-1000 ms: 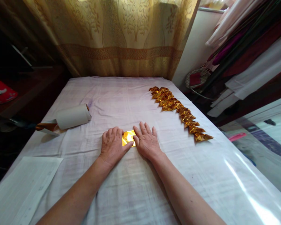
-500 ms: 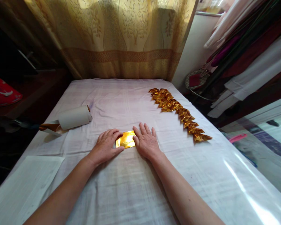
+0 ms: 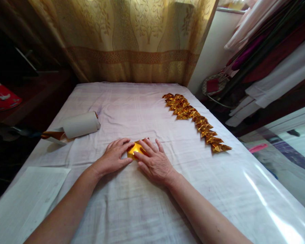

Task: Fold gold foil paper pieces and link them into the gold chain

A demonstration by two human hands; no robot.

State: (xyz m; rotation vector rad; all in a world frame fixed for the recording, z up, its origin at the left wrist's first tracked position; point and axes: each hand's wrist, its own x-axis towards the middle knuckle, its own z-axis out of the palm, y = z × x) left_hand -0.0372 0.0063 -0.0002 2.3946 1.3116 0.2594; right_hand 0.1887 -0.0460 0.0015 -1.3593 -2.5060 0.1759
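A small rectangle of gold foil paper (image 3: 135, 148) lies flat on the white bed sheet, between my two hands. My left hand (image 3: 114, 154) holds its left end, thumb at the near corner and forefinger at the far one. Over the right part of the foil, my right hand (image 3: 155, 161) lies palm down with fingers spread, their tips touching the surface. Those fingers cover much of the paper's right end. Off to the right runs a row of folded gold foil pieces (image 3: 203, 123), overlapping one another.
A white-backed roll of gold foil (image 3: 81, 124) lies at the left, its loose end curling out. Nearer on that side is a pale sheet (image 3: 27, 200). A patterned curtain (image 3: 142, 40) hangs behind the sheet-covered surface (image 3: 132, 101); clothes (image 3: 274, 74) hang at the right.
My right hand has slid left across the foil, its fingers now covering more of the paper. My left hand stays at the left end. The view has shifted slightly.
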